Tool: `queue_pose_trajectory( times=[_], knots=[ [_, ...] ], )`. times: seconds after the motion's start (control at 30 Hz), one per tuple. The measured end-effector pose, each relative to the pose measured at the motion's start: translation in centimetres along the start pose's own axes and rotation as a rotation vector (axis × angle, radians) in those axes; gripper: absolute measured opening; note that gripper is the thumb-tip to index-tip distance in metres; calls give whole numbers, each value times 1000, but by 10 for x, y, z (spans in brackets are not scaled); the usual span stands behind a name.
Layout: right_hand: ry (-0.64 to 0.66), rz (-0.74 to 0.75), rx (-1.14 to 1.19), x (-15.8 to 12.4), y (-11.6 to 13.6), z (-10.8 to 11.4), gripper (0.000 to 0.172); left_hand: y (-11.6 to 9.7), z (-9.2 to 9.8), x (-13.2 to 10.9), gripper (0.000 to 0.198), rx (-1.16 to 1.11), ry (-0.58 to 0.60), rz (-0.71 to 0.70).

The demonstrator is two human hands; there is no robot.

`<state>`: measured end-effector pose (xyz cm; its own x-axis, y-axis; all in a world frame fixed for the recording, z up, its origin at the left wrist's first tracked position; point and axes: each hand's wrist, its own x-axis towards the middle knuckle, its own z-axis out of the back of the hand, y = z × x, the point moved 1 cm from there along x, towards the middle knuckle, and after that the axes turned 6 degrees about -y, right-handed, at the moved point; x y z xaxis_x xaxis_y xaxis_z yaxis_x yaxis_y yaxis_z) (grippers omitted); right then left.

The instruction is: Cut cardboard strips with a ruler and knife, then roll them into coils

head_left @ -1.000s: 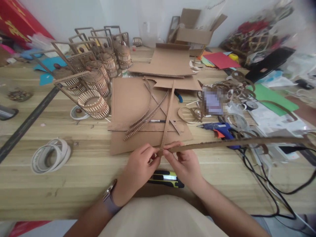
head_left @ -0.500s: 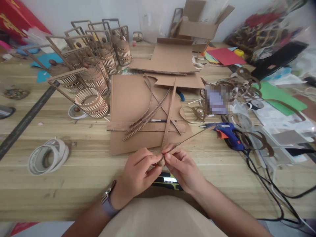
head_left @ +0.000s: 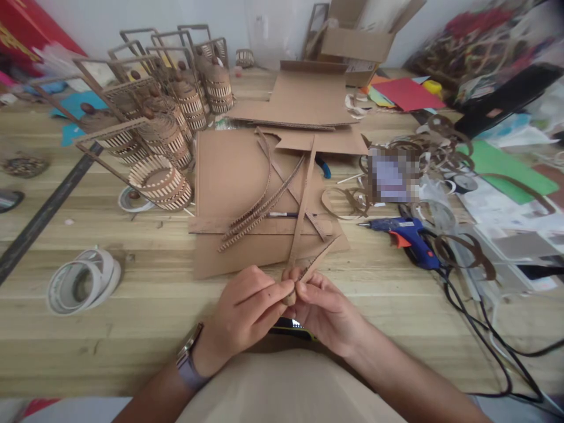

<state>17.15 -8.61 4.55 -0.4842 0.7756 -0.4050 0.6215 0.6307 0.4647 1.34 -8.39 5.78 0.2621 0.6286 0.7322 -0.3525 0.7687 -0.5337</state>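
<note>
My left hand (head_left: 247, 308) pinches a small brown cardboard coil (head_left: 289, 299) between thumb and fingers, close to my body. Against it, my right hand (head_left: 330, 311) grips the corrugated cardboard strip (head_left: 321, 259) that leads into the coil. The strip's free end points up and to the right. Just beyond my fingertips, a long flat strip (head_left: 303, 200) and several ridged strips (head_left: 259, 220) lie on cardboard sheets (head_left: 224, 170). Below my hands, a black and yellow tool (head_left: 304, 332) is mostly hidden.
Several slatted baskets with tall handles (head_left: 163, 182) stand at the left back. White tape rolls (head_left: 83, 282) lie at left. On the right are a blue glue gun (head_left: 408, 235) with black cords (head_left: 467, 329), tangled brown strips (head_left: 432, 141) and coloured paper (head_left: 409, 94). A cardboard box (head_left: 356, 44) stands behind.
The strip's free end has swung in toward my hands and now reaches less far right, away from the glue gun's nozzle. Both hands stay together on the coil, slightly lower.
</note>
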Motion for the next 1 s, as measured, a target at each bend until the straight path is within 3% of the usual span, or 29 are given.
queue_pose_trajectory(
  times=[0.5, 0.67, 0.8, 0.9, 1.0],
  knots=[
    [74, 0, -72, -2, -8, 2, 25, 3, -1, -3, 23, -109, -58, 72],
    [94, 152, -151, -2, -8, -1, 23, 4, -3, -2, 19, -140, -58, 90],
    [56, 336, -338, -2, -7, 3, 23, 5, -7, -6, 37, -144, -32, 149],
    [-32, 525, -562, -4, -1, 9, 25, 4, -9, -8, 47, -224, -7, 311],
    [-113, 719, -796, -7, 7, 10, 21, 3, -9, -5, 26, -422, 64, 696]
  ],
)
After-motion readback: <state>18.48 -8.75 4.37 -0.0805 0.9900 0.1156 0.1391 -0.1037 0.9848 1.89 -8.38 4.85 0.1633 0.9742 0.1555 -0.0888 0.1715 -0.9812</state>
